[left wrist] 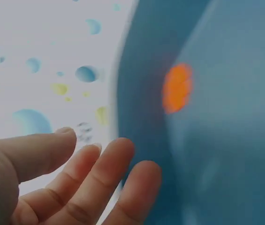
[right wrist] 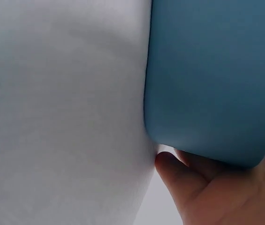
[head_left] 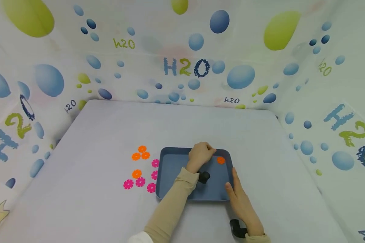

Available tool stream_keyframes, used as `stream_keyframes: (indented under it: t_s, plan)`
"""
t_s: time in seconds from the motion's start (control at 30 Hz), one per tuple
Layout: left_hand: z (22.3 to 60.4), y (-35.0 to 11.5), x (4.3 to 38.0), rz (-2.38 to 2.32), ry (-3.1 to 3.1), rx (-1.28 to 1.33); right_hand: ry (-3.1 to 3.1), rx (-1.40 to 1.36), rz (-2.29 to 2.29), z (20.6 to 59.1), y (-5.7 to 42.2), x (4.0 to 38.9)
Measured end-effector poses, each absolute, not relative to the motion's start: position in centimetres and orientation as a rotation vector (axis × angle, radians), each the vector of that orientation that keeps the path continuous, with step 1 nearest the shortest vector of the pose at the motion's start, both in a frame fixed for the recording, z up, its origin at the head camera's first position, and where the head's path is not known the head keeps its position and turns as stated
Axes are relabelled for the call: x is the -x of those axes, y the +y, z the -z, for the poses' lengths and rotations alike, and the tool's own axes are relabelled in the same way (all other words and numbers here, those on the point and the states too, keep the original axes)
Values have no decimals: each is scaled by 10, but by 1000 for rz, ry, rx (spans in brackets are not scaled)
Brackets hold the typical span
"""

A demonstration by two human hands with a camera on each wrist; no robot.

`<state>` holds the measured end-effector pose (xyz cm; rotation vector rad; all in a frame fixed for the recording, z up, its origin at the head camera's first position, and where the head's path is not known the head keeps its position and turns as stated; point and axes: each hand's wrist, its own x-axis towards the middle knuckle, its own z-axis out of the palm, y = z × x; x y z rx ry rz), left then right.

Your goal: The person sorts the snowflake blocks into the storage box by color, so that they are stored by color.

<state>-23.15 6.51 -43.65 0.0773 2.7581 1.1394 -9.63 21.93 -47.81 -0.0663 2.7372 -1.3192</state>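
A blue-grey tray (head_left: pixel 176 182) lies on the white table, with one orange flower-shaped disc (head_left: pixel 221 160) inside near its far right corner. My left hand (head_left: pixel 200 156) is over the tray's far side, just left of that disc. In the left wrist view its thumb and loosely bent fingers (left wrist: pixel 106 171) stand apart with nothing between them, and the orange disc (left wrist: pixel 177 89) lies beyond. My right hand (head_left: pixel 241 199) holds the tray's right wall near the front corner, thumb over the rim and fingers along the outside. The right wrist view shows the tray's outer wall (right wrist: pixel 212 79) beside this hand.
Left of the tray lie several orange discs (head_left: pixel 136 173) and several pink discs (head_left: pixel 140 182); some pink ones are right at its left wall. The table (head_left: pixel 88 152) is bounded at back and sides by a bubble-printed curtain (head_left: pixel 152 71). Black mounts (head_left: pixel 238 229) sit on both wrists.
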Motion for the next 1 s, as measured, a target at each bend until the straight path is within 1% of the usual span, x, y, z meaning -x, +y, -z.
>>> stream_keyframes:
  t_s: [0.17,0.3,0.43,0.6,0.8,0.9,1.0]
  plan:
    - [408,24,243,-1378,2706,-55,2750,64,1292,473,222,96]
    - [399,-27,250,-1533,2704,86,2748,76,1290,473,221,97]
    - [408,-81,246,-1576,2733,263,2740,86,1292,474,219,97]
    - [436,-134,232,-1455,2792,491,2740,76,1292,475,219,95]
    - [463,-162,215,-1306,2775,691,2740,81,1299,475,220,95]
    - [468,-166,211,-1307,2761,707,2738,88,1307,476,221,97]
    - [467,-168,209,-1270,2778,663,2714,91,1330,477,220,99]
